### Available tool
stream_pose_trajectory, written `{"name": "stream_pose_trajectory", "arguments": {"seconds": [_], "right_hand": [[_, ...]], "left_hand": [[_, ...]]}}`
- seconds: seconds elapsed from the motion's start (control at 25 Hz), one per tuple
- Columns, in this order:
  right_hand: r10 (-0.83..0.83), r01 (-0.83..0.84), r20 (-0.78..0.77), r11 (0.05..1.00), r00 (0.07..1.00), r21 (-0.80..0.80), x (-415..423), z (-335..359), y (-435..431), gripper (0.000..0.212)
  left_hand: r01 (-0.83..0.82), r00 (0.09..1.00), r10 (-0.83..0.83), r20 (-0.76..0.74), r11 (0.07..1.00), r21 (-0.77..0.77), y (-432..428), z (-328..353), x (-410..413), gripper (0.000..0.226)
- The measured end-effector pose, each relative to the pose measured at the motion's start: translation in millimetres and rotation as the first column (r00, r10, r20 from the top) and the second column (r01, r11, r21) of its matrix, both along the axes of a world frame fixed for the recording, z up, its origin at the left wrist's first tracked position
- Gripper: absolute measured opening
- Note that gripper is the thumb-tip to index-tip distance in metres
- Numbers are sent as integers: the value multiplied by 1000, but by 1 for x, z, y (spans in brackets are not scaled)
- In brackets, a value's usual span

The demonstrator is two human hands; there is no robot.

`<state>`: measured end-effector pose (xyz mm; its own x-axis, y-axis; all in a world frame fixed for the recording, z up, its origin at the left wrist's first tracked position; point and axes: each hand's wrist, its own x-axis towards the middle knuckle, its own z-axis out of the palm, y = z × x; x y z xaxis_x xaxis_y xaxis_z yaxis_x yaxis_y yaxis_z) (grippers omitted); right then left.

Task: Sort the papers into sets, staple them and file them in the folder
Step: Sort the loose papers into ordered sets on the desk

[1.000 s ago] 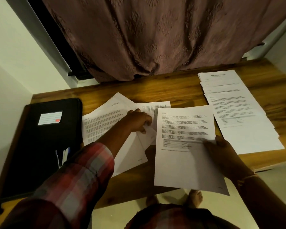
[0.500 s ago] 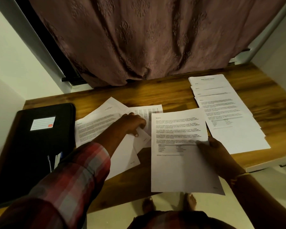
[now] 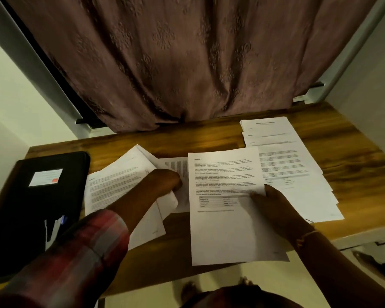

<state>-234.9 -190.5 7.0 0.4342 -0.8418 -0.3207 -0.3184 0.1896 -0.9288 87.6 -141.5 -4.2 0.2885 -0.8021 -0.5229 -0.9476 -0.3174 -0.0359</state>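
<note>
Printed sheet (image 3: pixel 222 230), shifted rightward since a moment ago to overlap the sorted stack (image 3: pixel 298 174) just beyond the right hand (image 3: pixel 273 207), which pinches its right edge; left hand (image 3: pixel 165 183), fingers curled round a corner of the loose papers (image 3: pixel 118 185); black folder (image 3: pixel 31 207) left of it.

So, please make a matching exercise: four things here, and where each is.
1. black folder with white label
2. white printed sheet with a small grid
3. fanned stack of white printed sheets
4. loose white papers

A. held by the right hand
B. far right of the wooden table
C. left end of the table
D. under the left hand

Pairs: 1-C, 2-A, 3-B, 4-D
</note>
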Motion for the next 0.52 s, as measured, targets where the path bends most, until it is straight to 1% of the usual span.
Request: {"name": "stream_pose_trajectory", "arguments": {"seconds": [0.04,0.08,0.16,0.2,0.24,0.28,0.32,0.36,0.4,0.44,0.48,0.52], "right_hand": [[6,-7,26,1000,1000,14,-5,1,-8,23],[11,-13,48,999,999,35,-9,1,-16,23],[-4,-2,75,997,997,79,-17,-2,-33,21],[-7,-1,83,996,996,92,-20,-3,-40,21],[0,-9,87,995,996,101,-22,-4,-46,21],[15,-23,82,994,996,108,-24,-6,-51,21],[27,-35,71,992,997,120,-25,-7,-55,21],[40,-48,59,989,997,140,-26,-8,-58,20],[50,-58,53,985,997,165,-27,-10,-62,20],[66,-74,51,981,997,177,-28,-14,-67,22],[86,-91,40,980,996,175,-29,-18,-73,24],[117,-118,16,979,993,164,-29,-22,-77,26]], "left_hand": [[-31,1000,31,-6,998,-60,1,-1,-6,43],[-24,1000,23,-15,993,-113,0,1,-13,40],[99,995,-100,-3,984,-147,11,14,-36,36],[160,986,-168,-21,964,-212,19,16,-48,33],[284,957,-289,23,918,-277,31,17,-63,28],[412,907,-415,75,832,-373,41,14,-77,22],[444,877,-477,56,760,-474,53,8,-88,15],[393,878,-479,-18,741,-544,60,-2,-99,12],[289,885,-446,-132,750,-595,66,-13,-108,15],[154,887,-374,-272,794,-588,71,-25,-118,23],[-7,856,-263,-445,856,-518,76,-34,-126,33],[-150,811,-138,-568,890,-430,80,-40,-135,41]]}}
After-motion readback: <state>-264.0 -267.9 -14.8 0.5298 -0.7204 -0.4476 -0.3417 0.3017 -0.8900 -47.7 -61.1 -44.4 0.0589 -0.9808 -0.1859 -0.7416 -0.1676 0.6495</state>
